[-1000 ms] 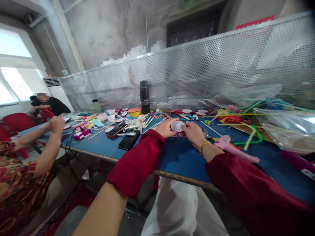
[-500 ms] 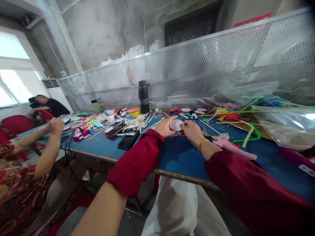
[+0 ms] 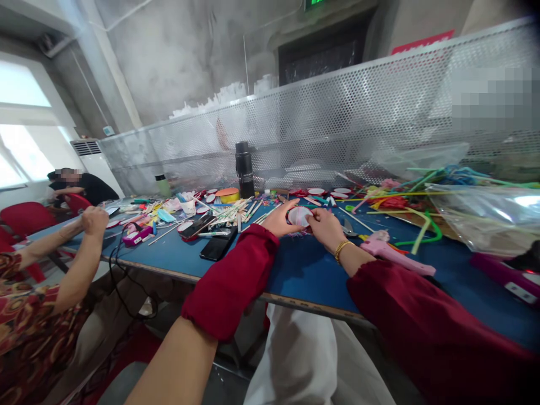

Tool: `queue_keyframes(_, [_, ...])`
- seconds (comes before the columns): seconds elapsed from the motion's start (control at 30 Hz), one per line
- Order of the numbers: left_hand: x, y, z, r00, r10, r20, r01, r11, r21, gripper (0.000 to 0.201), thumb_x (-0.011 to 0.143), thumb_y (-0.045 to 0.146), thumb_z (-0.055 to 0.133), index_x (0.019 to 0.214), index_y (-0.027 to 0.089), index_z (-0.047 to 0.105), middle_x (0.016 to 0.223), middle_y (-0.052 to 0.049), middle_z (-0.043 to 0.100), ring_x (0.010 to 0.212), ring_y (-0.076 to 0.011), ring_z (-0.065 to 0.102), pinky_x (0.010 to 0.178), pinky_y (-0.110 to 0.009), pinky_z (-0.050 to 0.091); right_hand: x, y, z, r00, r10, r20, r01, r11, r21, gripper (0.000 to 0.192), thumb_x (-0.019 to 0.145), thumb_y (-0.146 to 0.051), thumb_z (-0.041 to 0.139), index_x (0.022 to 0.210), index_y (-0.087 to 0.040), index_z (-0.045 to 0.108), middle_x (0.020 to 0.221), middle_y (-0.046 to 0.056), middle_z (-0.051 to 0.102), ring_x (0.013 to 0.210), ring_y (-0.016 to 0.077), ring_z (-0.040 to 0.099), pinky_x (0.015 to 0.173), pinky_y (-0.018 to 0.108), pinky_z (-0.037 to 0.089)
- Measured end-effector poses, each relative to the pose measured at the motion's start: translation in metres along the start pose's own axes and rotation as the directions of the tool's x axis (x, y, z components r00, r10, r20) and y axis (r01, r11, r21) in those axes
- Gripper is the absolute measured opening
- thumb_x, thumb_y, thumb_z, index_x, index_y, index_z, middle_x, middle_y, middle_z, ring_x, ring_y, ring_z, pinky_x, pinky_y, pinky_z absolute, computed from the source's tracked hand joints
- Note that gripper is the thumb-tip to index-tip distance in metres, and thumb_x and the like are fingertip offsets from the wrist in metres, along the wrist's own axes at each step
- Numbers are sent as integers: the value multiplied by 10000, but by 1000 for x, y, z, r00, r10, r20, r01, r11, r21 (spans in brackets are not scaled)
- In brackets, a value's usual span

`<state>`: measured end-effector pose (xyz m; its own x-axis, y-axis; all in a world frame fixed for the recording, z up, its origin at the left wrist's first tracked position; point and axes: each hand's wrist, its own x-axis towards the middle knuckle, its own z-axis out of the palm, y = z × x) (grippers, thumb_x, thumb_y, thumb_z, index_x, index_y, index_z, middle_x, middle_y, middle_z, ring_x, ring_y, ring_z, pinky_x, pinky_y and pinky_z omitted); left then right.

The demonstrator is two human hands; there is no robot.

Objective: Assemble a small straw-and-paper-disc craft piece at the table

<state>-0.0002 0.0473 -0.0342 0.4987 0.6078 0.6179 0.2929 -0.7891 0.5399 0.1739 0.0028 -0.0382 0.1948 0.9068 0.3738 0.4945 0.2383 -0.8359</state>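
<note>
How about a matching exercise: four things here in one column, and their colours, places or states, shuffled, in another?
1. Tall bottle
2. Round piece
3. Wristband
4. Glue-gun-like tool

A. Gold, around a wrist
B. Pink, lying on the blue table
C. Black, standing upright
D. Whitish, held by the left hand and right hand

Pairs: 1-C, 2-D, 3-A, 4-B

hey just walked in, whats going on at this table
The person's left grip holds a white disc over the blue table; the right grip is at its edge. A pink tool lies to the right, and a black flask stands behind. At left, another person's hand is raised; what it holds is unclear.
</note>
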Motion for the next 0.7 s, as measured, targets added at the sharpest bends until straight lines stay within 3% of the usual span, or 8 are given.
queue_keyframes(0.13, [2, -2, -3, 989, -132, -64, 124, 985, -120, 474, 902, 399, 676, 1307, 152, 672, 1344, -151, 695, 1195, -256, 680, 1055, -430, 534, -1, -2, -3, 998, -58, 36, 59, 998, -32, 70, 901, -252, 604, 847, -214, 627, 726, 13, 677, 572, 150, 645, 579, 262, 461])
queue_keyframes(0.23, [2, 1, -8, 980, -169, -106, 158, 981, -111, 311, 948, 354, 607, 1118, 147, 766, 1169, -112, 772, 1086, -225, 709, 1028, -397, 535, 0, 1, -3, 995, -81, 53, 82, 996, -20, 53, 894, -256, 607, 874, -215, 634, 745, 11, 682, 598, 158, 647, 602, 270, 473])
queue_keyframes(0.4, [1, 7, -12, 963, -215, -162, 196, 973, -122, 271, 884, 383, 703, 965, 143, 798, 999, -85, 797, 951, -210, 712, 934, -358, 548, 3, 9, 0, 986, -158, 50, 159, 987, -34, 83, 855, -287, 631, 870, -215, 668, 763, 17, 699, 651, 164, 623, 642, 277, 477])
queue_keyframes(0.7, [1, 7, -9, 966, -208, -154, 169, 957, -234, 202, 837, 302, 735, 948, 151, 808, 991, -88, 791, 924, -190, 697, 893, -327, 527, 0, 6, -2, 975, -218, 29, 220, 969, -108, 169, 823, -345, 612, 859, -205, 700, 729, 29, 698, 662, 188, 615, 632, 308, 434])
